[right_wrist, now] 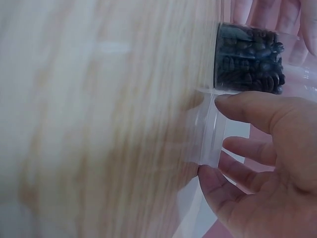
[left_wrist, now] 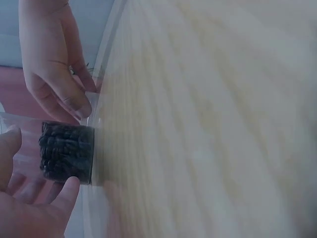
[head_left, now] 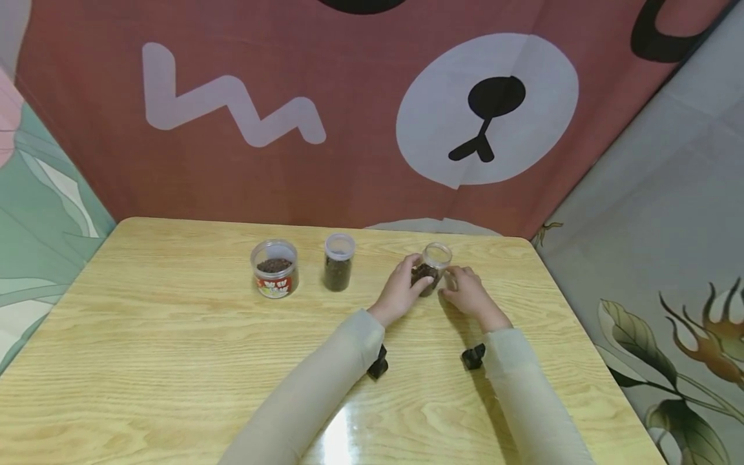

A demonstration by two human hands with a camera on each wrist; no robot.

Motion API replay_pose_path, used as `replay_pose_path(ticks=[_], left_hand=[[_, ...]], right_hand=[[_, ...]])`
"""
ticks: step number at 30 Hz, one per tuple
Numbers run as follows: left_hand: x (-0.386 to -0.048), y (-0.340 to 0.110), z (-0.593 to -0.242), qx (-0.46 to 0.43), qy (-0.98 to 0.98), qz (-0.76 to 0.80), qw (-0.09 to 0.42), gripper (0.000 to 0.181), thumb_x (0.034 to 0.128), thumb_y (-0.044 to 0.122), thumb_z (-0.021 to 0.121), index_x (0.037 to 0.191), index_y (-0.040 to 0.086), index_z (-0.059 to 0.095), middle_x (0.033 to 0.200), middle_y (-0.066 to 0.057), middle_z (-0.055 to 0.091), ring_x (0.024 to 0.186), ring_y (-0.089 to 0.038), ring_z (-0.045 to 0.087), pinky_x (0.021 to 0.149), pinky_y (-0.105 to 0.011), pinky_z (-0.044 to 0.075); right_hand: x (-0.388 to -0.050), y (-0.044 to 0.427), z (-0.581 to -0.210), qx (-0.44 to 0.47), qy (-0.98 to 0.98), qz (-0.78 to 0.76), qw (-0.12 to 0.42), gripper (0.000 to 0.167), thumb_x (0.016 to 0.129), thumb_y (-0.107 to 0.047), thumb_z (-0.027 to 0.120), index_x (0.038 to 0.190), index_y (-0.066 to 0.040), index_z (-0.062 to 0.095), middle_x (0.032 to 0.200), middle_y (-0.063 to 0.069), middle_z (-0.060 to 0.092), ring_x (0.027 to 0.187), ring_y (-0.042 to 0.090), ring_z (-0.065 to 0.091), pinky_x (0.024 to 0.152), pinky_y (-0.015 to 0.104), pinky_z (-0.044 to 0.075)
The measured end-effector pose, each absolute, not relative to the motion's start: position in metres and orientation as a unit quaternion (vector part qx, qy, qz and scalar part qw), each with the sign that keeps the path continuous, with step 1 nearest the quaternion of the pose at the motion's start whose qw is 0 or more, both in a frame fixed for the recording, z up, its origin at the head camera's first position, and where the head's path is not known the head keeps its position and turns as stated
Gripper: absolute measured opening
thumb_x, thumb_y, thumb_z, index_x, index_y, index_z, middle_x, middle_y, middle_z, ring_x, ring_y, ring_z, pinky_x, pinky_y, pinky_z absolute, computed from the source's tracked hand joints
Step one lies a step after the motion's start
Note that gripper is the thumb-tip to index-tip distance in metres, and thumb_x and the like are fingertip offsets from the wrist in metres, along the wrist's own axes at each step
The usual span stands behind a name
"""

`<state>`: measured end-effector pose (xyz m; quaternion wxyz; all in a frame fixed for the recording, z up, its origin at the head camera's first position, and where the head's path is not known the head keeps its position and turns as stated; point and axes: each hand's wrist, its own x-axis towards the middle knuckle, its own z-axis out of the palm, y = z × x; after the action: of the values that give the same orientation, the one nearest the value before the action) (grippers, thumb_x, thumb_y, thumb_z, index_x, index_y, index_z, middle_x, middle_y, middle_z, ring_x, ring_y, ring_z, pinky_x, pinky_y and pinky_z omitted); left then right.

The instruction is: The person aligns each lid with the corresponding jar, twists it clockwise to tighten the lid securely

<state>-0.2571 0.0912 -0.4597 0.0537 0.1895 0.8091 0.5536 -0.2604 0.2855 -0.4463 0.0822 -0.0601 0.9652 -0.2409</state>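
Note:
A clear jar [head_left: 438,254] partly filled with dark beans stands open-topped on the table at the right. My left hand [head_left: 400,292] holds it from the left side, thumb in front and fingers behind. The beans [left_wrist: 67,152] look glossy and dark through the jar's wall in the left wrist view. Beside the jar, my right hand [head_left: 469,298] pinches a clear, shallow lid [right_wrist: 212,134] between thumb and fingers, low against the tabletop. In the head view this lid is mostly hidden by the right hand.
Left of the hands stands a taller clear jar [head_left: 338,268] with dark contents and a pale top. Farther left is a wide tub [head_left: 276,284] with a red label and brown bits inside. The wooden table [head_left: 174,336] meets a red printed cloth [head_left: 349,181] at its back edge.

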Motion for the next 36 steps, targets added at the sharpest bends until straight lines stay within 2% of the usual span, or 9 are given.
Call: replay_pose_path(ticks=[8,16,19,23,25,27,31,36], left_hand=[[-0.261,0.083,-0.462,0.206,0.798,0.563,0.066,0.057,0.105,0.026,0.058,0.154,0.007,0.035,0.152,-0.015,0.044,0.137,-0.028,0.048,0.11,-0.037,0.045],[-0.26,0.072,-0.46,0.205,0.797,0.562,0.087,0.057,0.1048,0.024,0.059,0.155,0.008,0.035,0.154,-0.014,0.044,0.134,-0.031,0.051,0.108,-0.039,0.046],[-0.259,0.068,-0.46,0.209,0.797,0.559,0.091,0.057,0.1051,0.024,0.058,0.155,0.008,0.035,0.154,-0.015,0.044,0.135,-0.032,0.05,0.107,-0.04,0.047],[-0.258,0.063,-0.461,0.208,0.792,0.564,0.101,0.057,0.1045,0.025,0.059,0.155,0.011,0.037,0.154,-0.012,0.045,0.135,-0.03,0.05,0.107,-0.04,0.047],[-0.258,0.06,-0.462,0.209,0.791,0.565,0.101,0.056,0.1034,0.025,0.062,0.153,0.011,0.039,0.153,-0.012,0.047,0.134,-0.03,0.051,0.106,-0.04,0.048],[-0.258,0.057,-0.463,0.213,0.789,0.568,0.1,0.056,0.1023,0.025,0.063,0.152,0.011,0.041,0.15,-0.012,0.049,0.132,-0.03,0.053,0.104,-0.039,0.049],[-0.256,0.051,-0.462,0.224,0.783,0.571,0.101,0.055,0.1005,0.023,0.066,0.149,0.01,0.044,0.145,-0.012,0.053,0.129,-0.029,0.056,0.103,-0.038,0.05],[-0.251,0.043,-0.46,0.24,0.774,0.575,0.111,0.055,0.1005,0.023,0.066,0.149,0.009,0.043,0.144,-0.011,0.054,0.13,-0.029,0.055,0.106,-0.039,0.048]], right_hand=[[-0.262,0.287,-0.449,-0.065,0.965,-0.244,0.074,0.06,0.101,-0.014,0.063,0.147,0.013,0.037,0.143,0.038,0.039,0.132,0.055,0.038,0.108,0.068,0.035],[-0.261,0.288,-0.451,-0.063,0.961,-0.259,0.067,0.061,0.1,-0.015,0.064,0.147,0.013,0.038,0.142,0.038,0.039,0.129,0.053,0.044,0.107,0.065,0.039],[-0.26,0.288,-0.449,-0.057,0.96,-0.269,0.056,0.06,0.1,-0.015,0.065,0.146,0.013,0.039,0.14,0.038,0.04,0.123,0.05,0.05,0.104,0.062,0.044],[-0.257,0.287,-0.448,-0.051,0.958,-0.28,0.034,0.061,0.098,-0.017,0.067,0.144,0.013,0.042,0.137,0.035,0.042,0.102,0.039,0.056,0.089,0.053,0.053],[-0.256,0.287,-0.447,-0.047,0.957,-0.286,0.021,0.06,0.097,-0.018,0.068,0.143,0.012,0.044,0.135,0.034,0.045,0.099,0.037,0.057,0.085,0.05,0.054],[-0.255,0.285,-0.447,-0.038,0.955,-0.295,0.011,0.06,0.097,-0.02,0.068,0.142,0.011,0.046,0.136,0.032,0.046,0.101,0.037,0.057,0.083,0.049,0.054],[-0.254,0.282,-0.446,-0.025,0.95,-0.313,-0.007,0.059,0.098,-0.024,0.066,0.142,0.009,0.047,0.135,0.03,0.049,0.115,0.044,0.056,0.089,0.053,0.054],[-0.252,0.279,-0.444,-0.03,0.945,-0.324,-0.029,0.058,0.098,-0.023,0.066,0.146,0.003,0.047,0.133,0.028,0.05,0.113,0.043,0.055,0.091,0.054,0.052]])
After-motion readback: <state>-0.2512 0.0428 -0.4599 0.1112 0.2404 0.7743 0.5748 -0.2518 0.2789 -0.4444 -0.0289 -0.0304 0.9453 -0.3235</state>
